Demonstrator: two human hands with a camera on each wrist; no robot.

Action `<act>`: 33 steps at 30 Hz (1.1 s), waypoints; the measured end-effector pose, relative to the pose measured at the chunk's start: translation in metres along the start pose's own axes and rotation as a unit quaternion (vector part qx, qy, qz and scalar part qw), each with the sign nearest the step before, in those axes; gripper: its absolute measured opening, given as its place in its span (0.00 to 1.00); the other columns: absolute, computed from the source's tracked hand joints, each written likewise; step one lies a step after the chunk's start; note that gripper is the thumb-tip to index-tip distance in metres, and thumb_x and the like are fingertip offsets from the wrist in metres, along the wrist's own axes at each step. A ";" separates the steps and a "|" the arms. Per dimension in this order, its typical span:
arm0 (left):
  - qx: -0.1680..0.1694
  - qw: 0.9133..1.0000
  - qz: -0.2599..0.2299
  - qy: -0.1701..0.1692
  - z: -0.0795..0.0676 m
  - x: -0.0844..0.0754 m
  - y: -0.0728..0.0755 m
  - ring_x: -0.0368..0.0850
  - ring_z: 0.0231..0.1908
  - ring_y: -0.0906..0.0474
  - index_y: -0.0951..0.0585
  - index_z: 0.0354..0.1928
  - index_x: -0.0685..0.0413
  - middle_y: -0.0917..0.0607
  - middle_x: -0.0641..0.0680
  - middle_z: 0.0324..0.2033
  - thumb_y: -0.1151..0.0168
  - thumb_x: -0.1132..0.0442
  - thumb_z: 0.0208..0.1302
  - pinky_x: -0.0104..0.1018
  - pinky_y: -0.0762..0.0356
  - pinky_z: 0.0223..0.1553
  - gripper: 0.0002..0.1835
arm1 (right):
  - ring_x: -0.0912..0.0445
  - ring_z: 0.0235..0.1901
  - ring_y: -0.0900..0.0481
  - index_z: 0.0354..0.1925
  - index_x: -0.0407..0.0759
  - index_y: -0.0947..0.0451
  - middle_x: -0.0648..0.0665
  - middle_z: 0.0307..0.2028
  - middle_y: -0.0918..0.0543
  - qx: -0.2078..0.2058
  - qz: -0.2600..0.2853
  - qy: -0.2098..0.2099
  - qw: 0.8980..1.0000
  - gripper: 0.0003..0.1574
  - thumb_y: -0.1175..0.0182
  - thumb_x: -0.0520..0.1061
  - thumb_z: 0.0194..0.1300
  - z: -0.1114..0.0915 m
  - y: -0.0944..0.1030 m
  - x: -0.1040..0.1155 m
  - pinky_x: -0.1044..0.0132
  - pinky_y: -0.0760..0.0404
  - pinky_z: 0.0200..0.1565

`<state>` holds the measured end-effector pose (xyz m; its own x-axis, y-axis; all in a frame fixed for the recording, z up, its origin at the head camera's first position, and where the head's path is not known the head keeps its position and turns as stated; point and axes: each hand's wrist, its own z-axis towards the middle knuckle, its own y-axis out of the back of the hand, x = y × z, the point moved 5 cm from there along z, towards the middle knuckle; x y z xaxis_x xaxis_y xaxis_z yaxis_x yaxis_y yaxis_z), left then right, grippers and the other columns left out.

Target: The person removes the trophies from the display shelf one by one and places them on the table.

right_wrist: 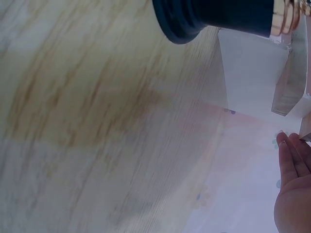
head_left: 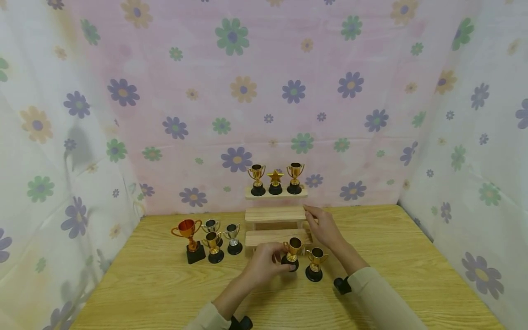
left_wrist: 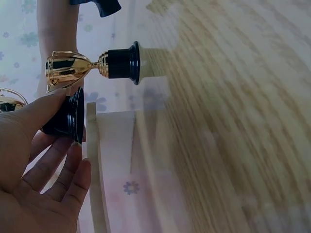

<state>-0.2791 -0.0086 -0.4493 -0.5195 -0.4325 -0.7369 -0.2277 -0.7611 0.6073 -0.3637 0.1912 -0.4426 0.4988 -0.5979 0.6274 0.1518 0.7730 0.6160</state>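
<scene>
A small gold trophy cup (head_left: 294,245) with a black base is in my left hand (head_left: 264,263), whose thumb and fingers pinch the base in front of the wooden stand's lowest step (head_left: 264,237). In the left wrist view the thumb lies along that black base (left_wrist: 72,116). My right hand (head_left: 327,229) reaches to the right end of the middle step (head_left: 274,214); its straight fingers (right_wrist: 286,158) touch the step's end in the right wrist view. Another gold trophy (head_left: 316,257) stands upright on the table, just right of the held one.
On the stand's top step (head_left: 284,194) are two gold cups and a gold star trophy (head_left: 275,178). Left of the stand, an orange-red cup (head_left: 187,228), a gold cup (head_left: 212,243) and two silver cups (head_left: 233,233) stand on the wooden table (head_left: 156,284). Flowered cloth (head_left: 264,59) hangs behind.
</scene>
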 end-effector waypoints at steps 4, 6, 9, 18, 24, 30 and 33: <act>0.009 1.000 -0.007 0.000 -0.001 0.002 -0.005 0.43 0.31 0.21 0.11 0.41 0.49 0.15 0.43 0.31 0.20 0.59 0.55 0.29 0.24 0.32 0.13 | 0.40 0.55 0.17 0.66 0.32 0.25 0.31 0.62 0.20 -0.002 0.000 0.002 1.000 0.23 0.48 0.41 0.80 0.000 0.000 -0.001 0.44 0.18 0.54; 0.015 1.000 -0.010 -0.003 -0.001 0.002 -0.008 0.42 0.30 0.21 0.11 0.41 0.48 0.14 0.42 0.33 0.20 0.59 0.55 0.29 0.23 0.32 0.12 | 0.40 0.55 0.17 0.66 0.32 0.25 0.31 0.61 0.20 -0.003 0.000 0.003 1.000 0.23 0.48 0.41 0.80 0.000 0.000 -0.002 0.44 0.18 0.54; 0.021 1.000 -0.016 -0.002 -0.002 0.003 -0.011 0.40 0.30 0.21 0.11 0.41 0.48 0.13 0.40 0.35 0.19 0.60 0.54 0.28 0.23 0.32 0.13 | 0.40 0.56 0.17 0.66 0.32 0.26 0.31 0.62 0.21 -0.001 0.002 0.006 1.000 0.23 0.49 0.41 0.80 -0.001 0.000 -0.001 0.44 0.19 0.54; 0.068 0.997 -0.027 0.036 -0.005 0.004 -0.023 0.34 0.26 0.22 0.11 0.40 0.48 0.13 0.38 0.34 0.19 0.60 0.53 0.28 0.24 0.28 0.13 | 0.39 0.59 0.19 0.67 0.31 0.26 0.31 0.62 0.21 0.002 0.002 0.007 1.000 0.24 0.49 0.42 0.81 0.000 0.000 -0.001 0.44 0.20 0.56; 0.094 0.994 -0.042 0.047 -0.008 0.004 -0.032 0.34 0.27 0.22 0.11 0.40 0.47 0.13 0.37 0.35 0.18 0.62 0.51 0.28 0.24 0.28 0.14 | 0.39 0.58 0.19 0.67 0.32 0.26 0.31 0.62 0.21 0.001 0.001 0.005 1.000 0.24 0.48 0.42 0.80 0.000 0.000 -0.001 0.43 0.19 0.55; 0.120 0.991 -0.044 0.042 -0.011 0.003 -0.038 0.31 0.28 0.21 0.11 0.39 0.49 0.12 0.39 0.34 0.17 0.64 0.50 0.27 0.23 0.32 0.14 | 0.39 0.59 0.20 0.67 0.31 0.26 0.31 0.63 0.22 0.004 0.002 0.000 1.000 0.24 0.49 0.42 0.80 0.000 -0.001 -0.001 0.44 0.20 0.56; 0.132 0.988 -0.062 0.051 -0.011 0.004 -0.041 0.32 0.29 0.20 0.11 0.40 0.49 0.12 0.40 0.33 0.18 0.65 0.50 0.27 0.22 0.34 0.14 | 0.38 0.58 0.19 0.67 0.31 0.26 0.30 0.63 0.22 0.004 0.005 -0.003 1.000 0.23 0.49 0.41 0.80 0.000 0.000 0.000 0.43 0.19 0.55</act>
<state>-0.2631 0.0149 -0.4805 -0.3919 -0.4007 -0.8282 -0.4987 -0.6640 0.5572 -0.3636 0.1912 -0.4423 0.4954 -0.5919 0.6357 0.1408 0.7769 0.6137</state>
